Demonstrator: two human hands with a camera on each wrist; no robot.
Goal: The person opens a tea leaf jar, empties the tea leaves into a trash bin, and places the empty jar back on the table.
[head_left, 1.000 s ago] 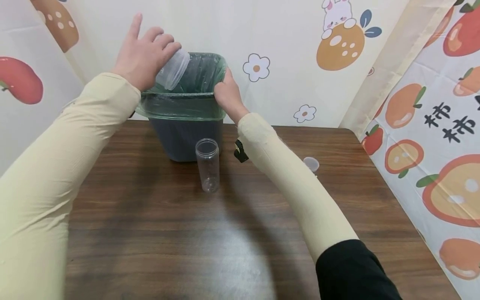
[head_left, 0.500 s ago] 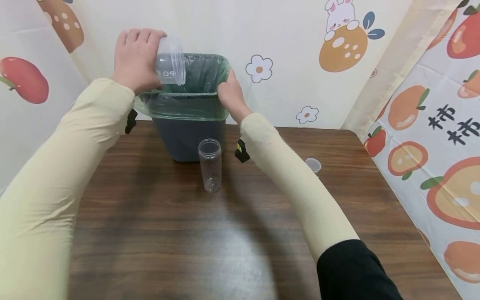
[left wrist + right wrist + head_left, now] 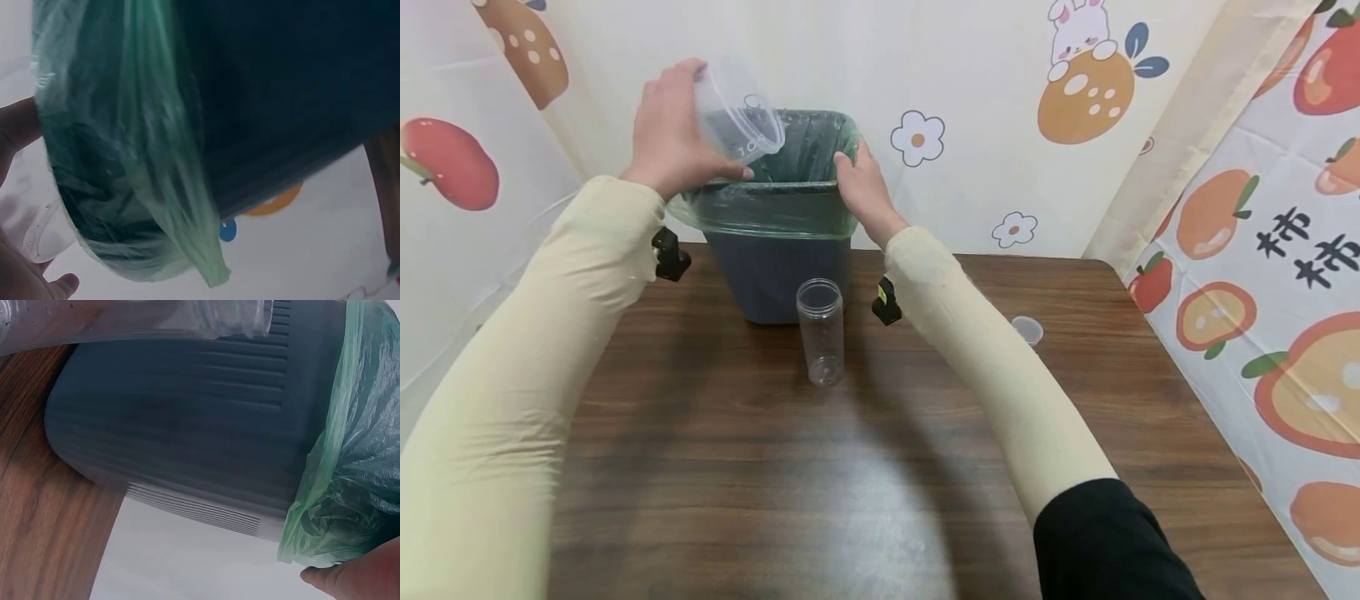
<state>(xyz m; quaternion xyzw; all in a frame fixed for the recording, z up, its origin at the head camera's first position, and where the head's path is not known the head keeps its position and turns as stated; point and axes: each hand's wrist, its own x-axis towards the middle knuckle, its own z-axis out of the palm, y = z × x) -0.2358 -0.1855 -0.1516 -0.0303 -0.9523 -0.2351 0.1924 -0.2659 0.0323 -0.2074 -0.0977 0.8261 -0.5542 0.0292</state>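
My left hand [image 3: 673,133] grips a clear plastic cup [image 3: 733,112] with printed marks. The cup is tilted, its mouth down and to the right over the opening of a dark blue trash can [image 3: 775,275]. A green bag [image 3: 767,212] lines the can and folds over its rim. My right hand [image 3: 865,187] holds the can's right rim; in the right wrist view one finger [image 3: 322,578] shows beside the bag. The left wrist view has the cup [image 3: 47,231] partly hidden behind the bag. I cannot see anything in the cup.
A clear lidless plastic bottle [image 3: 822,333] stands upright before the can. A small round clear lid [image 3: 1027,330] lies on the wooden table [image 3: 737,467], beyond my right forearm. Printed curtains [image 3: 970,83] hang behind and at both sides.
One second ago the cup sat lower over the can, with left fingers spread upward. It has since risen and turned, its mouth facing more down and right. The right hand's thumb has lifted slightly.
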